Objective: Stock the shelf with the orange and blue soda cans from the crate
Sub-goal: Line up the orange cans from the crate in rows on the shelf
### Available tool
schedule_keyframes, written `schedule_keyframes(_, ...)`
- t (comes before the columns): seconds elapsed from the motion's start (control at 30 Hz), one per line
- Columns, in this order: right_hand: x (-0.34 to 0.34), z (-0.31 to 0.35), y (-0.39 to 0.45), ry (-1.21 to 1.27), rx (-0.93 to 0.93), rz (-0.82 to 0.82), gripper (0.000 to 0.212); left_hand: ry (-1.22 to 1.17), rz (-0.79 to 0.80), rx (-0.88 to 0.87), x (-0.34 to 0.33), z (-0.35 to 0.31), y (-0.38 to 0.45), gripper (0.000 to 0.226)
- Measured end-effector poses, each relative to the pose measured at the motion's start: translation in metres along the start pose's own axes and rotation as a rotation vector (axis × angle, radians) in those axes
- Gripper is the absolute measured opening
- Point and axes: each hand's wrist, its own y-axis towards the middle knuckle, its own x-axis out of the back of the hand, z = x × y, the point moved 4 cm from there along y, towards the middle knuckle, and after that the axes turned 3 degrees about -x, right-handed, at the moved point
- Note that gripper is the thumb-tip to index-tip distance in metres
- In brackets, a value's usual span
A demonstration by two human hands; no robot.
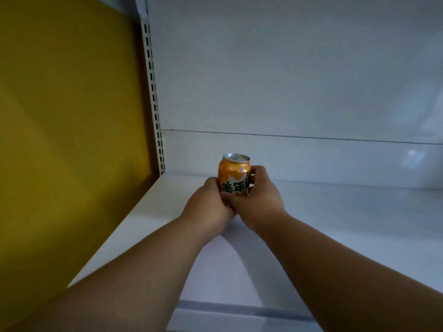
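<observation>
A: How are the fingers [254,172] being used?

B: They are being curled round the lower half of the orange soda can [233,174] from both sides; the left hand [211,202] is being pressed against its left flank and the right hand [260,197] is being wrapped round its right, so both are clamped on it.

A: Why are two hands being used?

B: Probably so the can is being kept upright, label forward, while it is being set down.

A: Where is it being placed?

B: Toward the back of the white shelf [347,212], near the left end, not far from the slotted upright [155,111]. Whether its base is touching the shelf cannot be told; it is being hidden by the hands.

A: And beyond that?

B: A yellow side panel [72,116] is being seen on the left. No blue cans or crate are being shown.
</observation>
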Motion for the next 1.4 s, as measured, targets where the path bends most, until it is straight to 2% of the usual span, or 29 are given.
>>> schedule_keyframes(0.07, -0.008, -0.001, 0.016, -0.015, -0.006, -0.008, 0.061, 0.024, -0.016, 0.023, 0.000, 0.003, 0.018, 0.041)
schedule_keyframes(0.2, -0.024, -0.004, 0.045, -0.032, -0.008, -0.005, 0.067, 0.072, -0.033, 0.024, 0.000, 0.016, 0.052, 0.041)
schedule_keyframes(0.33, -0.038, -0.009, 0.072, -0.082, 0.018, -0.001, 0.065, 0.098, -0.065, -0.026, 0.001, 0.023, 0.082, 0.036)
schedule_keyframes(0.47, -0.046, -0.014, 0.080, -0.135, 0.040, -0.067, 0.053, 0.074, -0.108, -0.074, -0.007, 0.031, 0.100, 0.026)
schedule_keyframes(0.57, -0.043, -0.015, 0.073, -0.171, 0.130, -0.180, 0.028, 0.008, -0.264, -0.094, -0.006, 0.032, 0.100, 0.041)
schedule_keyframes(0.63, -0.041, -0.017, 0.071, -0.232, 0.187, -0.184, 0.015, -0.006, -0.362, -0.079, 0.001, 0.034, 0.096, 0.050)
schedule_keyframes(0.67, -0.040, -0.017, 0.070, -0.261, 0.203, -0.169, 0.013, -0.008, -0.377, -0.084, 0.004, 0.035, 0.094, 0.046)
schedule_keyframes(0.77, -0.039, -0.019, 0.068, -0.309, 0.226, -0.142, 0.016, -0.027, -0.355, -0.106, 0.004, 0.037, 0.091, 0.032)
schedule_keyframes(0.87, -0.044, -0.018, 0.067, -0.326, 0.240, -0.082, 0.022, -0.051, -0.337, -0.116, 0.000, 0.035, 0.090, 0.033)
schedule_keyframes(1.07, -0.053, -0.015, 0.065, -0.340, 0.267, 0.077, 0.050, -0.094, -0.230, -0.095, -0.005, 0.033, 0.100, 0.038)
schedule_keyframes(1.3, -0.055, -0.020, 0.068, -0.350, 0.230, 0.086, 0.050, -0.082, -0.254, -0.094, -0.007, 0.037, 0.105, 0.044)
schedule_keyframes(1.4, -0.056, -0.013, 0.064, -0.387, 0.222, 0.097, 0.046, -0.068, -0.240, -0.086, -0.007, 0.037, 0.100, 0.033)
